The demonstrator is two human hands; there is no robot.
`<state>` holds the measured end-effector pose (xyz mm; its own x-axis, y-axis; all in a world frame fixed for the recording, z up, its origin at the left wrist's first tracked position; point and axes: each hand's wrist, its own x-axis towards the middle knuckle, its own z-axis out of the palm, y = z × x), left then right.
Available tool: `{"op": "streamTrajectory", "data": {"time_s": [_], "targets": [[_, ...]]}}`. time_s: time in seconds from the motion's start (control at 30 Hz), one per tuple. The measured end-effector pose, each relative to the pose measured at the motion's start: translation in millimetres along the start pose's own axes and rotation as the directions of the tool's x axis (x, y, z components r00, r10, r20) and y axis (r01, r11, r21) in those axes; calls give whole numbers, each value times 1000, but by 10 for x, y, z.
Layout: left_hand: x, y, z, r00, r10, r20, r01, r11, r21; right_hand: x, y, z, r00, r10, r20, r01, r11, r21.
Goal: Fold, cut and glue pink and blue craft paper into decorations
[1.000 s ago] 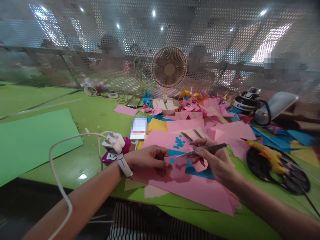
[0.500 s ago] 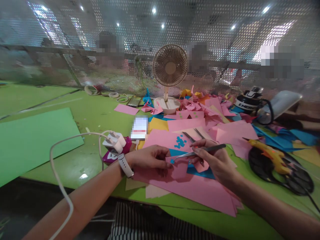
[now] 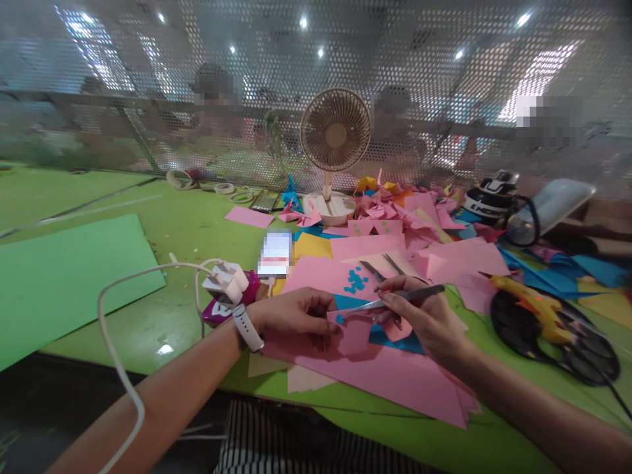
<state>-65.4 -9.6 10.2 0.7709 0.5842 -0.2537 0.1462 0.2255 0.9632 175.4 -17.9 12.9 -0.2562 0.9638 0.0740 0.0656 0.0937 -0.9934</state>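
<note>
My right hand grips a pair of tweezers, dark at the rear end and silvery toward the tips. Their tips touch a tiny blue paper square on a small pink paper piece. At this piece's left edge is my left hand, fingers curled and thumb against the paper. Several blue paper bits lie on a pink sheet just beyond. Blue paper shows beneath my right hand. Dark blades point out from behind its fingers; their other end is hidden.
A white fan stands at the back beside heaped folded paper. At left are a phone, white plugs with a cable, and a green sheet. A yellow glue gun rests on a black round stand at right.
Almost nothing differs. The tweezers' tips stay at the blue square, and both hands keep their places.
</note>
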Motion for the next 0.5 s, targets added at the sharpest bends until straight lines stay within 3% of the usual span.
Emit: {"op": "streamTrajectory", "data": {"time_s": [0.5], "targets": [[-8,84,15,1000,-12,-24,13,1000,25,-4,-28,14,1000,-3,18,2,999,33]]}}
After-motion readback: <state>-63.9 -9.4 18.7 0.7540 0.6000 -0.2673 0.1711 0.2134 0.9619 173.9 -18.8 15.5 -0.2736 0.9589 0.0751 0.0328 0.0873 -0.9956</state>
